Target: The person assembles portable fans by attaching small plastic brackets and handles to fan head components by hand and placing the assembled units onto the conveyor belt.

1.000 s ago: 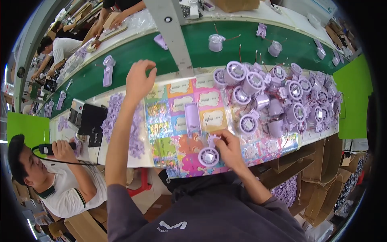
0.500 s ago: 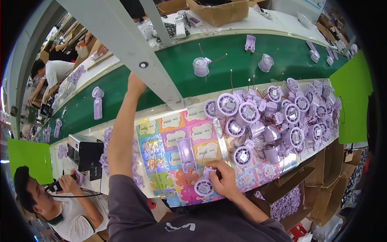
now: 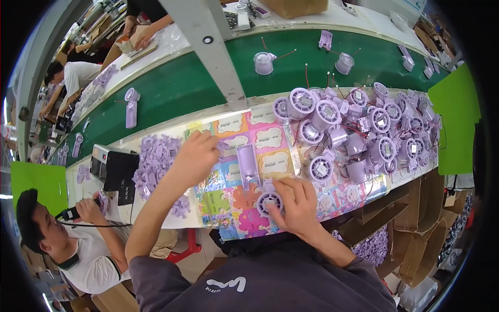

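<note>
My right hand [image 3: 297, 205] grips a round light-purple fan head [image 3: 269, 204] at the near edge of the table, its thumb across the ring and its fingers around the neck. Just beyond that, a long purple handle shell [image 3: 248, 164] lies hollow side up, its lower end near the fan head's neck. My left hand [image 3: 199, 156] is over the colourful printed sheets [image 3: 236, 200], left of the shell. Its fingers are closed around a small light-purple plastic piece [image 3: 223, 147], mostly hidden by the fingers.
A big heap of fan heads with wires [image 3: 358, 135] covers the table's right side. Small purple parts [image 3: 153, 166] are piled at left, beside a black-and-silver device [image 3: 112, 166]. Beyond runs a green conveyor [image 3: 182, 86] behind a metal post [image 3: 221, 62]. A co-worker [image 3: 78, 244] sits at left.
My left hand has come back from the conveyor to above the sheets, with a small purple piece at its fingers. My right hand has shifted its hold, its thumb now over the fan head.
</note>
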Demonstrator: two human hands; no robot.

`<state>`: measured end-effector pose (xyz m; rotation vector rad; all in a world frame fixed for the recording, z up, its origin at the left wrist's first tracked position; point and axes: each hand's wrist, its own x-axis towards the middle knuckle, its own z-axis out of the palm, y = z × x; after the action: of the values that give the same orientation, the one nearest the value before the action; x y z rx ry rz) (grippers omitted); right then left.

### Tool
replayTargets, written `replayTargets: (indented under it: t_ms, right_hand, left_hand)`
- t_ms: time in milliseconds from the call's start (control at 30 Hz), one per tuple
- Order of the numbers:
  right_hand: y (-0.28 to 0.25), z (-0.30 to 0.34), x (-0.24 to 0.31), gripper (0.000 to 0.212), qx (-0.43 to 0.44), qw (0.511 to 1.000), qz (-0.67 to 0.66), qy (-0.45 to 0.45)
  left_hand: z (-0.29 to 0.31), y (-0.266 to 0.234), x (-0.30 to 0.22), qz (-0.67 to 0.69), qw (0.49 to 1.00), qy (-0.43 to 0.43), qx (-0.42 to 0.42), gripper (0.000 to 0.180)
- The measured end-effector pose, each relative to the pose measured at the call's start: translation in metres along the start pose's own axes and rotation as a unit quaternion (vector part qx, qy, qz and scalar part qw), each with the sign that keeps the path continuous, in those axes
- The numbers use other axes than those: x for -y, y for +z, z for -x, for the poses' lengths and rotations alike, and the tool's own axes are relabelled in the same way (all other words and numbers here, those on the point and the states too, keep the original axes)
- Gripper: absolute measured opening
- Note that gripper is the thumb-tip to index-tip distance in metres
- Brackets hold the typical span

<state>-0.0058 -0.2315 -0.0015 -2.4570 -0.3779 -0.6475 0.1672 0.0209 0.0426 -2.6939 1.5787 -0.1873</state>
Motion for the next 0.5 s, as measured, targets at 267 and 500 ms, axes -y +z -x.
replayTargets:
  t_ms: [267, 500]
  right_hand:
    - [-0.008, 0.026, 0.033, 0.059, 0.119, 0.990, 0.011, 0.074]
    - [-0.033, 0.045, 0.034, 0.053, 0.204, 0.976, 0.002, 0.070]
  left_hand:
    - [0.005, 0.008, -0.024, 0.073, 0.994, -0.067, -0.050, 0.044]
    - [0.016, 0.017, -0.012, 0.183, 0.973, -0.123, 0.060, 0.058]
